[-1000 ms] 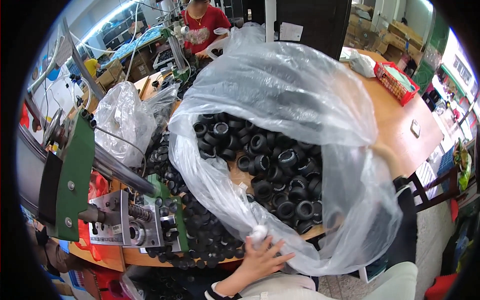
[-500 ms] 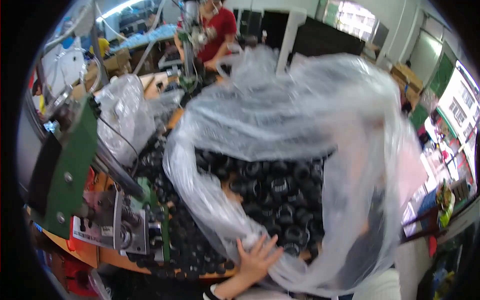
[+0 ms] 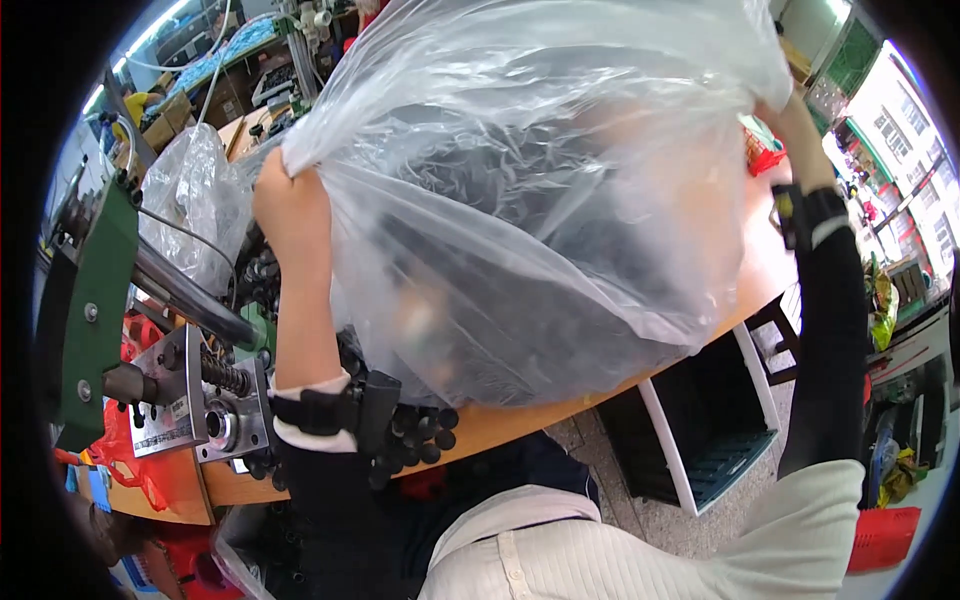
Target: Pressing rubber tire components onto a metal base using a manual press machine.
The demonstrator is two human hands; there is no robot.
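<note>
Left hand (image 3: 290,205): head view, left of centre; my fist is closed on a gathered fold of the bag (image 3: 540,200) at its left edge, knuckles up, forearm rising straight from the lower frame with a black wrist strap (image 3: 330,410) over a white cuff.
Right hand (image 3: 790,115): upper right; it meets the bag's far corner, but film covers the fingers, so I cannot tell whether it is closed on the plastic or only pressing it.
Right arm: black sleeve, raised high and nearly straight along the right edge, a black band (image 3: 805,215) at the wrist.
Bag: clear plastic, filling the upper centre, held up between my two hands above the bench (image 3: 560,405); a dark mass of parts shows through the film, sagging toward the lower left.
Step in hand: I judge this as lifting and tipping the bag, its weight hanging between both arms.
Next move calls for: a firm hold on both corners and a slow tilt, since the load looks heavy and the thin film could slip or tear.
Loose parts (image 3: 415,435): small black rings lying on the bench edge, lower centre, just beside my left wrist.
Second bag (image 3: 190,200): crumpled clear plastic, upper left, just beside my left hand.
Machine (image 3: 180,400): grey metal block with a spring and a green plate, at the left edge.
Crate (image 3: 715,420): white-framed and dark inside, on the floor at lower right.
</note>
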